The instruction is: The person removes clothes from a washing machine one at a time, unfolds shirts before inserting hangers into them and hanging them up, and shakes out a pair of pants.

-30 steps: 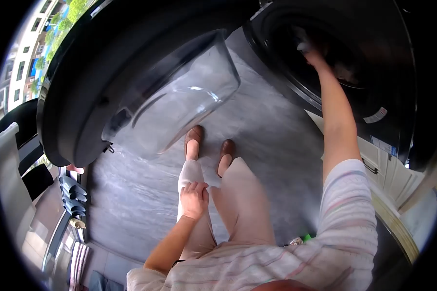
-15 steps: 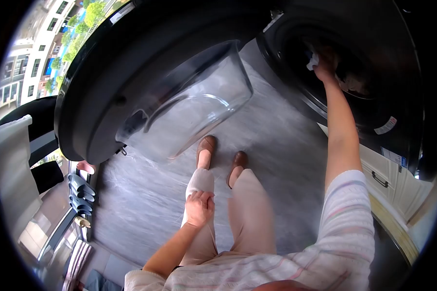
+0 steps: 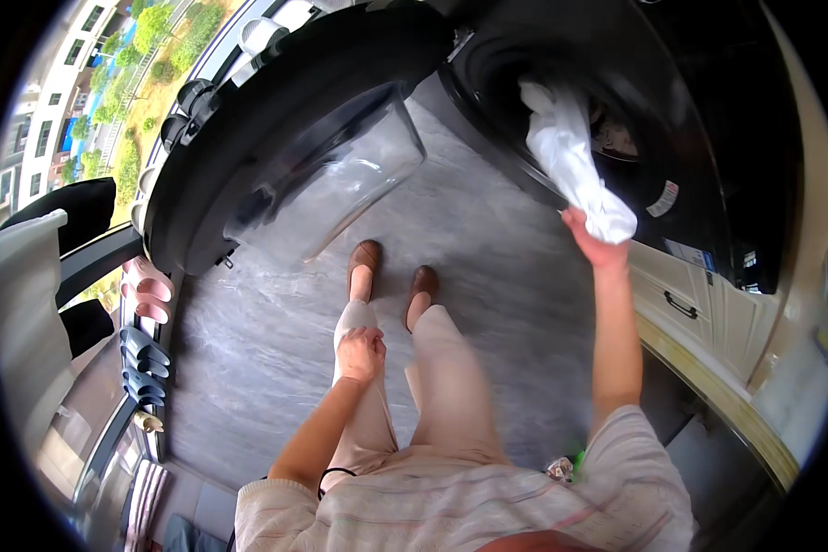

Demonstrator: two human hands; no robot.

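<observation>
A white cloth garment (image 3: pixel 564 152) stretches from the dark drum opening (image 3: pixel 501 87) of a black front-loading washing machine (image 3: pixel 685 120) down to my right hand (image 3: pixel 600 241). My right hand is closed around its near end, outside the machine. What kind of garment it is I cannot make out. Inside the drum more light fabric (image 3: pixel 614 138) shows. The machine's round door (image 3: pixel 221 175) with its clear glass bowl (image 3: pixel 350 184) hangs open on the left. My left hand (image 3: pixel 361 354) rests on my knee, its fingers curled and nothing visible in them.
Blue slippers (image 3: pixel 144 354) and pink slippers (image 3: pixel 147 290) stand along the window at left, where a pale cloth (image 3: pixel 28 313) hangs. A white cabinet (image 3: pixel 685 299) with a dark handle adjoins the machine on the right. Grey floor (image 3: pixel 258 368) lies beneath my feet.
My right hand has come out of the drum toward me, drawing the white garment into view. My left hand stays on the knee. The head view has shifted slightly.
</observation>
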